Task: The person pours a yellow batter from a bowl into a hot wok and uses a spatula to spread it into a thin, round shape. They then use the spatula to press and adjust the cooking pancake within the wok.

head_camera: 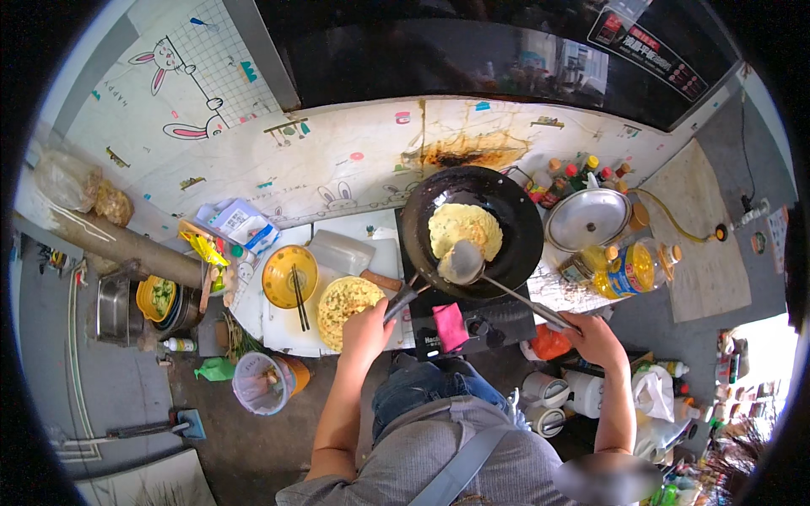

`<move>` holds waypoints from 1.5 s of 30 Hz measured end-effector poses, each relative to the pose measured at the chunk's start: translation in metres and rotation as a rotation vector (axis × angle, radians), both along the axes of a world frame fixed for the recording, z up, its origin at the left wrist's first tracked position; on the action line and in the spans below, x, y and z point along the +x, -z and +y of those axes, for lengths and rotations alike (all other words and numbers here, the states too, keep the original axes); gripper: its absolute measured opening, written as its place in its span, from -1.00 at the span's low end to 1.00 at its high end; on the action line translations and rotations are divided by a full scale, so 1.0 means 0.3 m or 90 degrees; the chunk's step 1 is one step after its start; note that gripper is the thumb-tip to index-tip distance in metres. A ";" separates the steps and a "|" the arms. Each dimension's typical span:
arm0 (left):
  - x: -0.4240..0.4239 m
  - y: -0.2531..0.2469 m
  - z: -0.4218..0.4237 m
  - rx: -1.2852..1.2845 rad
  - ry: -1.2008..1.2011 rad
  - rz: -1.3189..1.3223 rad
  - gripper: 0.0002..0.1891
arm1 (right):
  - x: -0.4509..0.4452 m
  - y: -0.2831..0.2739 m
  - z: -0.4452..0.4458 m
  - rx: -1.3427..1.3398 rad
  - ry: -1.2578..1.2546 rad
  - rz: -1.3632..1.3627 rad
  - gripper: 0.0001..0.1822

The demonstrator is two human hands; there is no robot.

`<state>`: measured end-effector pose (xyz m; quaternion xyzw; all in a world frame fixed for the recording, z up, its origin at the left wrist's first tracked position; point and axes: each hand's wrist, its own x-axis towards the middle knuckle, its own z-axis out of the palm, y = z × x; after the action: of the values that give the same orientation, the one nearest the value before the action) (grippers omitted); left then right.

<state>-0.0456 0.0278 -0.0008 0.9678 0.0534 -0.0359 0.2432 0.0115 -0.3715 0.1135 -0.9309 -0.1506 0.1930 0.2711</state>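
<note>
My left hand (366,334) grips the handle of a black wok (519,246) on a cooktop (500,329). In the wok lies a yellow pancake with green flecks (459,224). My right hand (595,339) holds the long handle of a metal ladle (463,262), whose bowl rests at the pancake's lower edge. Just left of the wok handle, a browned round pancake (342,307) lies on a white board. Beside it stand a yellow bowl (273,278) with black chopsticks (298,297) across it and a cleaver (342,253) with a wooden handle.
A pink cloth (449,326) lies on the cooktop's front. To the right are a metal lid (588,215), an oil bottle (629,272) and several sauce bottles. A lined waste bin (256,386) stands on the floor at left. A range hood (443,57) hangs above.
</note>
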 end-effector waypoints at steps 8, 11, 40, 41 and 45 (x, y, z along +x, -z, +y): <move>0.000 0.008 -0.001 -0.008 0.001 0.005 -0.70 | 0.012 -0.040 0.005 -0.076 0.015 0.015 -0.66; 0.001 0.004 0.001 -0.004 0.005 0.014 -0.70 | 0.015 -0.010 -0.045 0.012 -0.026 0.004 -0.67; -0.002 0.004 0.002 -0.009 0.007 -0.015 -0.70 | -0.015 0.083 0.129 -0.045 0.105 -0.081 -0.60; -0.001 0.003 0.003 -0.002 0.009 -0.010 -0.70 | -0.020 0.061 0.134 -0.030 0.109 -0.074 -0.60; -0.001 0.000 0.001 -0.012 0.007 0.002 -0.70 | -0.045 0.023 0.121 -0.007 0.126 -0.015 -0.60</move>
<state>-0.0458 0.0283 -0.0009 0.9657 0.0482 -0.0395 0.2522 -0.0019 -0.3352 0.1067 -0.9448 -0.0600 0.1552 0.2824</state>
